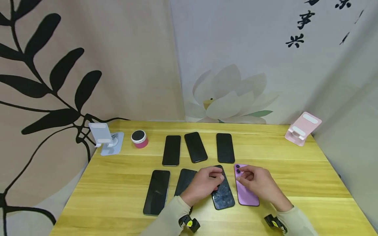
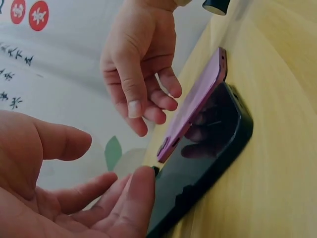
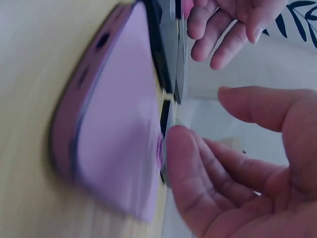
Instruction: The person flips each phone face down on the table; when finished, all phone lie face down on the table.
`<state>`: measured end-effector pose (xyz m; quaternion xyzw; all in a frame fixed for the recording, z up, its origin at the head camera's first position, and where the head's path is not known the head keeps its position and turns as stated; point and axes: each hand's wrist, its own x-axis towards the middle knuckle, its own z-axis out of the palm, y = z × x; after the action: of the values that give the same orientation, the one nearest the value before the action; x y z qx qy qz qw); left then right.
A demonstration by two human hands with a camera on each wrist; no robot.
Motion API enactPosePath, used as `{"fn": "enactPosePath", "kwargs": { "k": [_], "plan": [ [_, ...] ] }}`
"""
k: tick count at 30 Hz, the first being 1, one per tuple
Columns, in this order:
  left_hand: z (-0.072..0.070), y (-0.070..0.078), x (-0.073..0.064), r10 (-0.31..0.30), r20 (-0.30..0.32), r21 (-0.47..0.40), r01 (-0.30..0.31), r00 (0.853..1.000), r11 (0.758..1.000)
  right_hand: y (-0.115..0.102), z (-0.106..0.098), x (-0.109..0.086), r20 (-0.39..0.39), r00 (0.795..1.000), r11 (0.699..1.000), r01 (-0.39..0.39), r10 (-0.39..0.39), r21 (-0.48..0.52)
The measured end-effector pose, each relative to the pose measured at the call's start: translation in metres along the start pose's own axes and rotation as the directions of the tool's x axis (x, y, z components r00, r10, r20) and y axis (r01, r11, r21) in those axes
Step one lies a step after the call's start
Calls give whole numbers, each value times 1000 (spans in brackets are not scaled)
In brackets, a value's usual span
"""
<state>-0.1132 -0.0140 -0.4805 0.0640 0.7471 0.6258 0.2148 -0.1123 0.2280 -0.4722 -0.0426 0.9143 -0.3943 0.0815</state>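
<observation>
My left hand (image 1: pixel 203 182) hovers over a black phone (image 1: pixel 223 198) with smudges on its face, fingers loosely bent and holding nothing. Just right of it, my right hand (image 1: pixel 261 183) hangs above a purple phone (image 1: pixel 247 196) lying with its camera lenses up. A gap shows between thumb and fingers of the right hand (image 3: pixel 237 173) in the right wrist view. The left wrist view shows the purple phone (image 2: pixel 195 101) beside the black phone (image 2: pixel 208 134). Another dark phone (image 1: pixel 184 180) is partly hidden under the left forearm.
Further left lies a black phone (image 1: pixel 157 192). Behind are three more dark phones, left (image 1: pixel 171 150), middle (image 1: pixel 196 147) and right (image 1: pixel 225 148). A white phone stand (image 1: pixel 107 139) and a pink-and-white jar (image 1: pixel 139 139) stand back left; a pink stand (image 1: pixel 302 128) is back right.
</observation>
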Motion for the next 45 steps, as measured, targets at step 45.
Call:
{"fn": "enactPosePath", "kwargs": {
  "k": [45],
  "plan": [
    [-15, -7, -24, -134, -28, -324, 117, 991, 939, -23, 50, -6, 64, 997, 983, 32, -44, 181]
  ]
}}
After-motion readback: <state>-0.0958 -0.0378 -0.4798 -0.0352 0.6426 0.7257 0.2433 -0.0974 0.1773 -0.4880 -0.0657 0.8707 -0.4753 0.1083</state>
